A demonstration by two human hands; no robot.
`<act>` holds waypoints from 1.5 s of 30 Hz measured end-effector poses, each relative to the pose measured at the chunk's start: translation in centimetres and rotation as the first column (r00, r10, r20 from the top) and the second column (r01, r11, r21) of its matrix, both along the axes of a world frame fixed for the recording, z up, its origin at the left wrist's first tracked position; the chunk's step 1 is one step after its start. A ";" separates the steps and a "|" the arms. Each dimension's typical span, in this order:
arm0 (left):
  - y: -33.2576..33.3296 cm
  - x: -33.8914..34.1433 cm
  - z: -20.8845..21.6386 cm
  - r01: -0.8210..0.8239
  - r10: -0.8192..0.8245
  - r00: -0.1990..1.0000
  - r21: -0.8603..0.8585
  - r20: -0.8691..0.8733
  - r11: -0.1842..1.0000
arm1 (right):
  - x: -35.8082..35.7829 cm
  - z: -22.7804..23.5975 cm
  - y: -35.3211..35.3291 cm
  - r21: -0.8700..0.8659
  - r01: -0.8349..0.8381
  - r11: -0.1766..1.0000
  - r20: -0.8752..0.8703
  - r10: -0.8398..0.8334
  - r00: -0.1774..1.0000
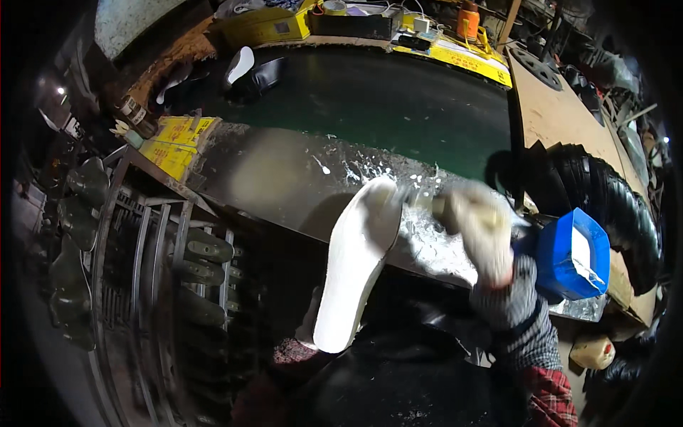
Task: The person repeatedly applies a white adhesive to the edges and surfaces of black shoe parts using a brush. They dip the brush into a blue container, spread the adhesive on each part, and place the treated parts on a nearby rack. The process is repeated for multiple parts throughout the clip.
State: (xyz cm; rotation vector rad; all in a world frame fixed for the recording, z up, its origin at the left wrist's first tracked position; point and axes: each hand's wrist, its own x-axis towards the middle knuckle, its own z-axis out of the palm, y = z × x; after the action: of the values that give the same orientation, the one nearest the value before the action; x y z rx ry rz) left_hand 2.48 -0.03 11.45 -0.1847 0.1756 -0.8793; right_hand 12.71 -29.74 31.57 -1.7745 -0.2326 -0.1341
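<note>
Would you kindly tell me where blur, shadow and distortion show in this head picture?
Head view: the right hand, below a grey checked sleeve, is smeared, so its fingers are unclear; head view: the flat white sole-shaped piece is brightly lit, with grey shadow on its upper right; head view: the grey metal rack bows at left, and the rim goes black.

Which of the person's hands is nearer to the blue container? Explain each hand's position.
Right. The right hand, blurred, is just left of the blue container. The left hand is farther left and closer to the body, mostly hidden by the white sole.
</note>
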 end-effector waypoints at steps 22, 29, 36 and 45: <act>-3.8 0.3 9.8 -0.313 0.123 0.937 0.633 0.327 0.708 | -12.0 0.8 -0.8 0.351 -0.410 0.842 -0.191 0.493 0.849; -1.4 0.6 3.0 -0.049 0.069 0.985 -0.126 0.161 0.991 | -4.9 -4.9 -4.7 0.235 -0.014 0.972 -0.165 0.054 0.985; 1.1 -0.5 1.7 -0.110 0.084 0.984 0.164 0.155 0.980 | -5.8 1.1 -0.8 -0.529 -0.293 0.796 -0.023 0.332 0.943; 0.0 1.4 7.3 -0.206 0.191 0.979 0.353 0.078 0.912 | 0.4 1.6 -0.6 -0.725 -0.008 0.689 0.506 0.540 0.673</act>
State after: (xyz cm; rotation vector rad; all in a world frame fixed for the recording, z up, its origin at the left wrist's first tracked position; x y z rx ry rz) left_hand 3.84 -0.02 18.78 0.1579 0.2706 -0.6337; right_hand 13.11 -30.38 33.16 -2.3131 -1.2813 -0.5456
